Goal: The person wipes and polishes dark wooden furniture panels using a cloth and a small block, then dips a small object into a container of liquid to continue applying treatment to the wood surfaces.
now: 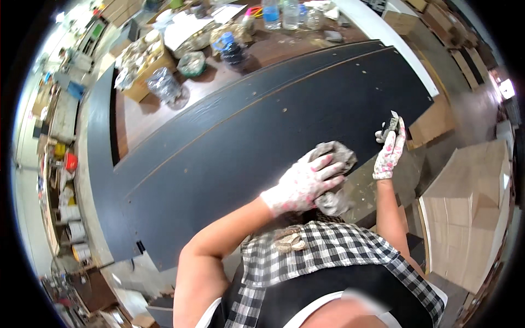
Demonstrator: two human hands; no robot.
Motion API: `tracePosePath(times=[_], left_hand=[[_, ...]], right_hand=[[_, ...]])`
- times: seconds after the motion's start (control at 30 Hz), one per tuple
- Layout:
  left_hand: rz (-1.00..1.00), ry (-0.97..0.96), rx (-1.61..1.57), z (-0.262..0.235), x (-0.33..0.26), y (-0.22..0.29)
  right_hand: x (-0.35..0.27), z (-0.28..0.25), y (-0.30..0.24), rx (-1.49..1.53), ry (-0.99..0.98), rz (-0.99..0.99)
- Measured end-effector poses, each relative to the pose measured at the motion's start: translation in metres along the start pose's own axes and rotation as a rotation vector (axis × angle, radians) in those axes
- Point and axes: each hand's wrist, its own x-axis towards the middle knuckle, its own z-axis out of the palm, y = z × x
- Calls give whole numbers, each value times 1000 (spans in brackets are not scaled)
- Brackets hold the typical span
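Note:
A large dark panel (235, 164) lies across the table in front of me, with small pale spots on its surface. My left hand (303, 186), in a white glove with pink spots, presses a crumpled grey rag (340, 154) near the panel's close edge. Part of the rag hangs below the fingers. My right hand (389, 156), gloved the same way, is raised at the panel's right end. Its fingers close round a small dark-grey bundle (391, 127) with a white tip, whose kind I cannot make out.
Behind the panel stand a cardboard box of rags (141, 90), a dark bottle with a blue top (231, 52), a green bowl (191, 64) and clear bottles (290, 15). A long white strip (391, 46) borders the far right. Large cardboard (465, 213) stands at my right.

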Motion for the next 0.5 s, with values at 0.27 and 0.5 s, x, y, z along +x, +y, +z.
tracePosePath(times=[0.27, 0.5], left_hand=[[-457, 280, 373, -28, -7, -61], [0, 20, 14, 1, 126, -6]], right_hand=[[-9, -103, 5, 456, 430, 287], [55, -137, 12, 589, 493, 292]])
